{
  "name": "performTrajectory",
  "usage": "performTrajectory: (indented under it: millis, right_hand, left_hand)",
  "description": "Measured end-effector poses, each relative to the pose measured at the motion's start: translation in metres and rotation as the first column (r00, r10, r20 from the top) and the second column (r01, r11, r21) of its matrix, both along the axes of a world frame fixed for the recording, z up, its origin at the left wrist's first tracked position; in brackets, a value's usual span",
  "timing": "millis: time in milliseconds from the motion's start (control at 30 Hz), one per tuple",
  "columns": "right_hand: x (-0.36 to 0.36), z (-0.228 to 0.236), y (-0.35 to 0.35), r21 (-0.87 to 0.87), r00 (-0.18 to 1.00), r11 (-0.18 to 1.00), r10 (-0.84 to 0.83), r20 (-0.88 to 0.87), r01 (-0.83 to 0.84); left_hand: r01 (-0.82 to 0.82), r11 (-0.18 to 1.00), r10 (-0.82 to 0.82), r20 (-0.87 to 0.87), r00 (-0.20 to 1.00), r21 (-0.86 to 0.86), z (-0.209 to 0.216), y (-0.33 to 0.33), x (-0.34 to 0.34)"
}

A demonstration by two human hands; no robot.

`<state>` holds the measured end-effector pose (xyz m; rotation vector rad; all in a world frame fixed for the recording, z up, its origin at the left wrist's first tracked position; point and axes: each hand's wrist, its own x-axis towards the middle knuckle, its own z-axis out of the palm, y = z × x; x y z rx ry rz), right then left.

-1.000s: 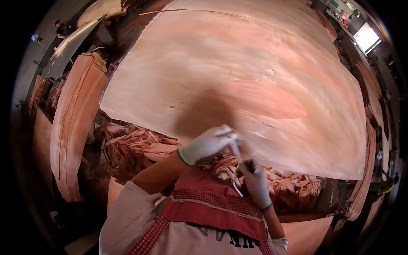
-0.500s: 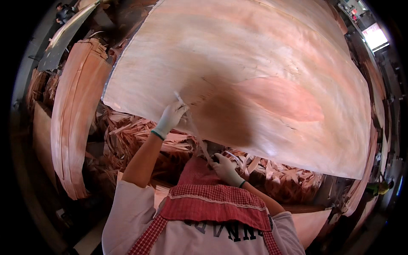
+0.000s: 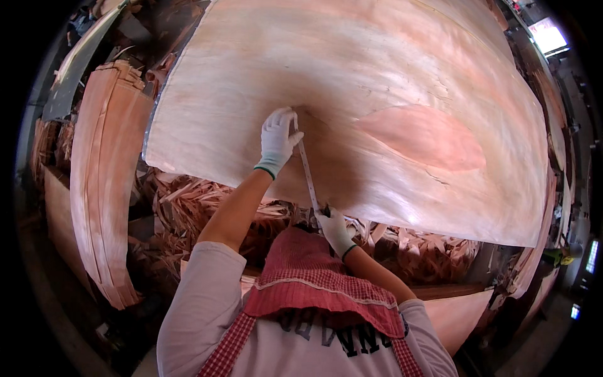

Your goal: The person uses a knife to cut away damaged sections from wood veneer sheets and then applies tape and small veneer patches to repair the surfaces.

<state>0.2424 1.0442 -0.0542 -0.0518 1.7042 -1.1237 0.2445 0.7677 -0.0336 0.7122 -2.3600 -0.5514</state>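
White strip [image 3: 307, 169] runs between our gloved hands, over the near part of the broad wood sheet [image 3: 251, 69]. Our left hand [image 3: 278, 136] grips its far end, fingers bent; our right hand [image 3: 336, 231] curls round the near end. We cannot tell whether strip and sheet touch.

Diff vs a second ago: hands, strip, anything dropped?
The left hand went forward and left, out over the wood sheet; the right hand moved left, closer to the sheet's near edge. The white strip now stretches straight between them; no letting go visible. The sheet, its oval patch and the scraps look unchanged.
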Motion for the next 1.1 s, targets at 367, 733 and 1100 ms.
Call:
performTrajectory:
  millis: [367,733,1100]
  right_hand:
    - [-0.003,0.004,0.001,-0.084,0.983,0.989,-0.113,0.147,0.126]
    - [-0.097,0.15,-0.042,-0.118,0.916,0.95,0.237,-0.325,-0.288]
    - [-0.035,0.105,-0.036,-0.239,0.985,0.971,-0.037,-0.166,-0.004]
  left_hand:
    - [0.182,0.983,-0.173,0.268,0.948,-0.008,0.011,0.055,0.038]
    - [0.108,0.979,-0.146,0.216,0.965,0.175,0.012,0.051,0.041]
    - [0.216,-0.103,-0.07,-0.224,0.972,0.971,0.075,0.063,0.039]
